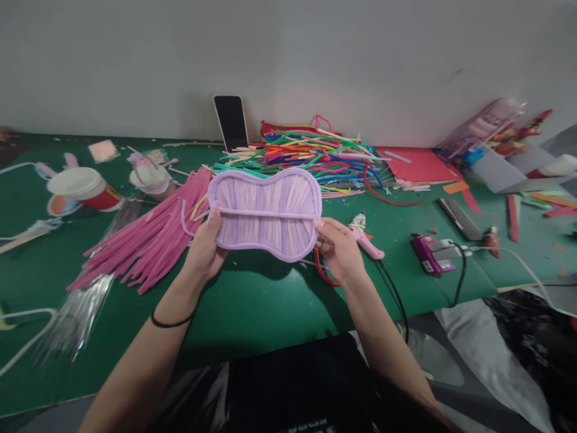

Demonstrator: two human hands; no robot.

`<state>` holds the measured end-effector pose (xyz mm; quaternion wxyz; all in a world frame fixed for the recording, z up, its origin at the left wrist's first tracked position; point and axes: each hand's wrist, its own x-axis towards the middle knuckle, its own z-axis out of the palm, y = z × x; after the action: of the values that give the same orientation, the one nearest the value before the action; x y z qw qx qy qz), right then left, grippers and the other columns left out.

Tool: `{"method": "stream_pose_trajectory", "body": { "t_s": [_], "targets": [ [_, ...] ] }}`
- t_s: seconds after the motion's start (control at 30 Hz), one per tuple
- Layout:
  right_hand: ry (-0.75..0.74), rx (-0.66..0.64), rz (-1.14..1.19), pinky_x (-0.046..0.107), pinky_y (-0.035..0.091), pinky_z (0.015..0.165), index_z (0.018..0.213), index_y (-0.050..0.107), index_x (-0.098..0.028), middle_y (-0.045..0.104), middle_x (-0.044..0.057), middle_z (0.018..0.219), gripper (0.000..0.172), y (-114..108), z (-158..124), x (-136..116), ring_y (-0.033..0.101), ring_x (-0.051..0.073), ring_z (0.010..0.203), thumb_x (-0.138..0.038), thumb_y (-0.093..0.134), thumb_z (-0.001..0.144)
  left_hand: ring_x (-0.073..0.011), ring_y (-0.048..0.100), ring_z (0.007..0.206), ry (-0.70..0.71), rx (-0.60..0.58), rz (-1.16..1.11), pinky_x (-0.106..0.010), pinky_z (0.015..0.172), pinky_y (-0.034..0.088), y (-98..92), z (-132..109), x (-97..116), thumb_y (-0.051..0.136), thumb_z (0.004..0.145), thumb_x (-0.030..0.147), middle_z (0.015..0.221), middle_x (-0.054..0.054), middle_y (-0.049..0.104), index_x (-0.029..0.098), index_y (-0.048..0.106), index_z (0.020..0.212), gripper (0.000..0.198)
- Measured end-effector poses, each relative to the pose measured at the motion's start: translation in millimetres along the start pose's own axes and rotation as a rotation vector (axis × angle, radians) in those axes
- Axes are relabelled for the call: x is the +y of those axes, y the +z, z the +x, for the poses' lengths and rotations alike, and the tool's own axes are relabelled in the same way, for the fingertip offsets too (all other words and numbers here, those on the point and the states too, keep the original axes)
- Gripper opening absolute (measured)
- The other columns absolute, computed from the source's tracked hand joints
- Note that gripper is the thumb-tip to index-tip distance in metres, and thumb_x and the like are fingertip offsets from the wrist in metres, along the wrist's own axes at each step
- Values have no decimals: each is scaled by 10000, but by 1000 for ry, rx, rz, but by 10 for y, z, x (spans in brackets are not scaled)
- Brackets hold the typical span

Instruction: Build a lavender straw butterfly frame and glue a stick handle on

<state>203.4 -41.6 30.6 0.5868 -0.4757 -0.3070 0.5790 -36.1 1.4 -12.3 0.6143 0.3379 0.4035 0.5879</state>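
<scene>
A flat lilac pipe-cleaner panel [265,234] with a wavy outline is held up above the green table. Rows of paler and darker purple stems fill it, and a thick lilac border runs round the edge. One lilac pipe cleaner [270,213] stretches straight across its middle from side to side. My left hand [208,243] grips the panel's left edge, thumb in front. At the right edge, my right hand [339,245] pinches the panel near the end of the crossing strip. Fingers behind the panel are partly hidden.
Pink pipe cleaners [153,234] lie left, before a white-lidded cup [81,186]. Multicoloured pipe cleaners [311,156] are heaped behind, beside a leaning phone [231,123]. Right of my hand lies a pink glue gun [367,237] with a black cord; farther right is a purple box [433,255].
</scene>
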Motion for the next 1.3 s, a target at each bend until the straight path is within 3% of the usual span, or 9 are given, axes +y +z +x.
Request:
{"method": "stream_pose_trajectory", "body": {
  "t_s": [0.2, 0.33, 0.57, 0.77, 1.03, 1.13, 1.3],
  "targets": [
    [-2, -8, 7, 240, 460, 580, 743, 712, -221, 603, -35, 654, 285, 20, 5, 62, 496, 91, 572, -470, 825, 664, -284, 537, 1346, 17, 6, -23, -379, 1070, 512, 39, -4, 40, 646, 891, 492, 1316, -69, 680, 235, 678, 1233, 429],
    [-35, 59, -79, 240, 415, 535, 756, 708, -219, 598, -33, 658, 361, 43, 23, 103, 473, 97, 563, -559, 795, 670, -286, 571, 1310, -27, 19, -7, -402, 1047, 529, 41, 0, 30, 622, 906, 461, 1236, -87, 718, 214, 671, 1238, 416],
    [-246, 113, -237, 257, 427, 598, 731, 720, -206, 619, -19, 662, 316, 55, 57, 191, 494, 115, 618, -515, 781, 726, -297, 589, 1288, -12, 25, -34, -394, 1034, 537, 44, 8, 35, 654, 881, 460, 1194, -97, 733, 197, 660, 1252, 455],
    [-48, 25, -202, 270, 479, 578, 785, 748, -190, 673, -2, 690, 393, 38, 46, 290, 547, 126, 589, -549, 834, 650, -272, 616, 1254, -7, 64, -67, -376, 1015, 552, 57, 14, 95, 647, 892, 425, 1215, -68, 729, 235, 664, 1233, 391],
    [-114, 12, -274, 245, 388, 515, 609, 630, -184, 497, -49, 552, 438, -12, 76, 335, 406, 88, 520, -578, 803, 693, -289, 640, 1215, -38, 30, -50, -385, 1007, 552, 34, 27, 59, 636, 893, 438, 1150, -103, 745, 184, 672, 1219, 415],
    [-57, -50, -226, 228, 397, 489, 589, 585, -189, 441, -63, 534, 478, 5, 30, 312, 376, 72, 491, -609, 766, 726, -287, 638, 1220, -34, 40, -56, -388, 1004, 555, 39, 30, 78, 628, 899, 444, 1176, -108, 736, 191, 660, 1238, 424],
    [66, -124, -249, 257, 533, 539, 692, 673, -189, 565, -33, 593, 443, 81, -113, 238, 544, 104, 535, -612, 800, 673, -283, 610, 1262, -44, 90, -87, -386, 1019, 548, 47, 36, 112, 620, 907, 438, 1225, -96, 723, 208, 682, 1206, 382]
  ]
}}
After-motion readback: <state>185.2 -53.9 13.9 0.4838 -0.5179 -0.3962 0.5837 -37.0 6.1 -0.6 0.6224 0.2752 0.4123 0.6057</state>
